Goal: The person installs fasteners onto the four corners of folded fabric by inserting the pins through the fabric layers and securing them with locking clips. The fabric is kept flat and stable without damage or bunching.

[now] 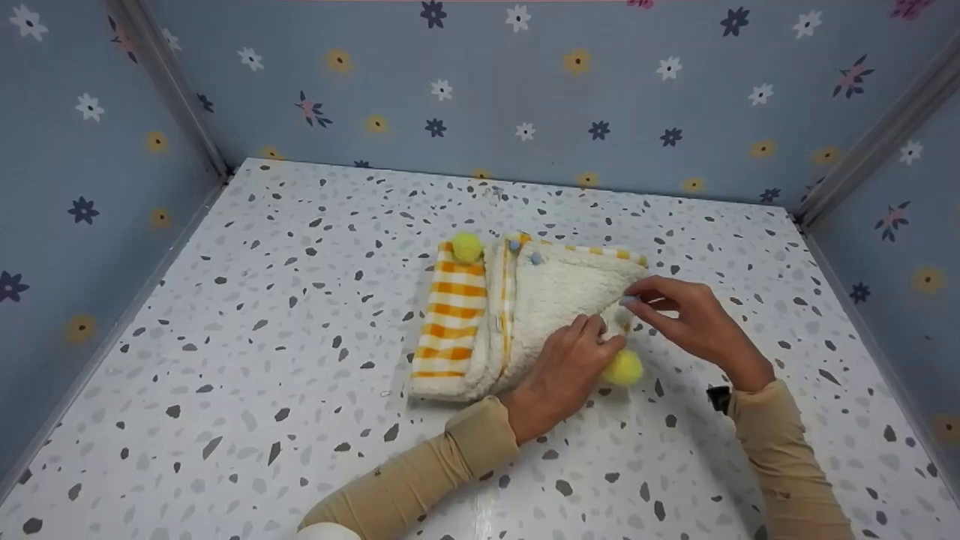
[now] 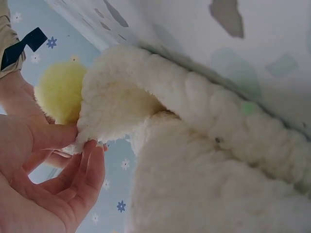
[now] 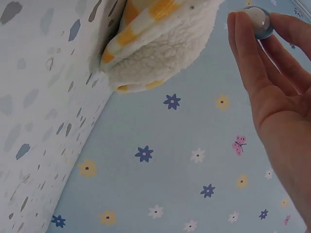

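A folded cloth (image 1: 555, 289), cream fleece on one face and yellow-and-white check on the other, lies on the table. Yellow pompoms (image 1: 466, 247) sit at two of its corners. My left hand (image 1: 566, 367) rests on its near right part; in the left wrist view, thumb and fingers pinch the fleece edge beside a pompom (image 2: 60, 92). Between the fingertips of my right hand (image 1: 694, 319) is a small round blue-and-white piece (image 3: 257, 22), just above the cloth's right edge. Two small blue round pieces (image 1: 535, 259) are on the cloth's far part.
The speckled white table (image 1: 262, 315) is enclosed by flower-patterned blue panels (image 1: 510, 90) at the back and both sides. A dark strap piece (image 1: 718, 397) shows at the right wrist, beside the tan sleeve.
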Motion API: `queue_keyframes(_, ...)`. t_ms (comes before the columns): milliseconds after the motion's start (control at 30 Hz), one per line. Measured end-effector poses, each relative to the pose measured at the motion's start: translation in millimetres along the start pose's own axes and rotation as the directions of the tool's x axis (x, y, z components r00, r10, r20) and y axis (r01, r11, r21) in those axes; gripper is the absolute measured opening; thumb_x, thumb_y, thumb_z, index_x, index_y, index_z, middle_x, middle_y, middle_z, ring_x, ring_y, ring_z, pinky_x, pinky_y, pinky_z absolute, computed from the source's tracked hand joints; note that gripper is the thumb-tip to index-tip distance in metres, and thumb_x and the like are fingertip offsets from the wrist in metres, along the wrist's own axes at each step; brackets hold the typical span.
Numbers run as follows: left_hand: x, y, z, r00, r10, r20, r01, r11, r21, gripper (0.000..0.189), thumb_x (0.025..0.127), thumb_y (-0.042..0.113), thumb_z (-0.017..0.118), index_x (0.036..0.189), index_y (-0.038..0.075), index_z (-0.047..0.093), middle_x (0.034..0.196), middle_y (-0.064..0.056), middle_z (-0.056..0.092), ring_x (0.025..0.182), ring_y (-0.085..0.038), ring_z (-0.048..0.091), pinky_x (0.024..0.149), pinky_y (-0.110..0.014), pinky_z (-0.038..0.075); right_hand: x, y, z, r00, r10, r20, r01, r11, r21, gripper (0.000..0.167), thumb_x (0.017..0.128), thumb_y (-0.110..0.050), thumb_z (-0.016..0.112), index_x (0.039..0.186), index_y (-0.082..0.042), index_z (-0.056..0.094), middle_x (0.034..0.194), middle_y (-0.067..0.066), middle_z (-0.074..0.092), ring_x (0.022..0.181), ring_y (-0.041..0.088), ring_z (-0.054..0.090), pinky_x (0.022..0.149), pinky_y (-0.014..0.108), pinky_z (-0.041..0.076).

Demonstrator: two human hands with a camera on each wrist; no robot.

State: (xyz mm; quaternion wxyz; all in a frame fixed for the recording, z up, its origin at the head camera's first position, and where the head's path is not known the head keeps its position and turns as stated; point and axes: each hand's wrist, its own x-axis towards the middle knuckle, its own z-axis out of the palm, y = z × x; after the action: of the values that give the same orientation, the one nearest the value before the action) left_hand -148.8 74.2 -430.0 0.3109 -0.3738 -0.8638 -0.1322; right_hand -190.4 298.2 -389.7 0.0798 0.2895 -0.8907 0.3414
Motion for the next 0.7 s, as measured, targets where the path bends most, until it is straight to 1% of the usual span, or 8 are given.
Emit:
queue_keyframes(167, -0.6, 0.3, -0.7, 1.000, 0.004, 0.005, -0.004, 1.000, -0.011, 0.022, 0.094, 0.002, 0.071, 0.107, 0.019, 0.076, 0.096, -0.005, 0.061, 0.087, -0.016, 0.060, 0.063, -0.025, 0.050, 4.9, -5, 7, 1.000, 0.001, 0.026, -0.002, 0.999, 0.035, 0.019, 0.098, -0.013, 0.071, 0.116, -0.008, 0.073, 0.109, 0.000, 0.073, 0.101, 0.018, 0.072, 0.085, 0.022, 0.056)
queue_keyframes(367, -0.8, 0.4, 0.9, 1.000, 0.007, -0.003, -0.007, 1.000, 0.012, 0.018, 0.096, 0.004, 0.069, 0.106, 0.018, 0.074, 0.099, -0.004, 0.062, 0.088, -0.016, 0.062, 0.066, -0.025, 0.053, 7.4, -9, 15, 0.998, -0.048, 0.034, 0.045, 0.995, 0.090, 0.018, 0.098, -0.011, 0.069, 0.115, -0.009, 0.073, 0.108, -0.001, 0.073, 0.098, 0.017, 0.073, 0.083, 0.025, 0.058)
queue_keyframes(533, -0.2, 0.2, 0.6, 1.000, 0.006, -0.007, -0.006, 1.000, -0.010, 0.016, 0.096, 0.005, 0.069, 0.105, 0.017, 0.073, 0.102, -0.004, 0.064, 0.089, -0.017, 0.062, 0.067, -0.025, 0.053, 8.7, -12, 19, 0.995, -0.093, 0.037, 0.088, 0.987, 0.135, 0.018, 0.099, -0.008, 0.068, 0.116, -0.010, 0.073, 0.108, 0.000, 0.073, 0.096, 0.017, 0.073, 0.081, 0.025, 0.058)
queue_keyframes(600, 0.0, 0.1, 0.3, 1.000, 0.004, -0.008, -0.004, 1.000, -0.024, 0.016, 0.096, 0.004, 0.069, 0.105, 0.017, 0.074, 0.103, -0.004, 0.064, 0.089, -0.017, 0.062, 0.067, -0.025, 0.053, 8.8, -13, 19, 0.994, -0.099, 0.037, 0.093, 0.984, 0.150, 0.019, 0.099, -0.007, 0.068, 0.116, -0.010, 0.073, 0.108, 0.000, 0.073, 0.095, 0.018, 0.073, 0.081, 0.025, 0.059)
queue_keyframes(700, 0.2, -0.1, 0.4, 1.000, 0.002, -0.009, -0.002, 1.000, -0.018, 0.014, 0.097, 0.006, 0.070, 0.104, 0.017, 0.074, 0.102, -0.004, 0.064, 0.089, -0.017, 0.063, 0.066, -0.025, 0.053, 8.4, -13, 19, 0.995, -0.093, 0.035, 0.086, 0.983, 0.161, 0.019, 0.098, -0.006, 0.068, 0.116, -0.009, 0.073, 0.108, -0.001, 0.073, 0.095, 0.017, 0.073, 0.081, 0.026, 0.059)
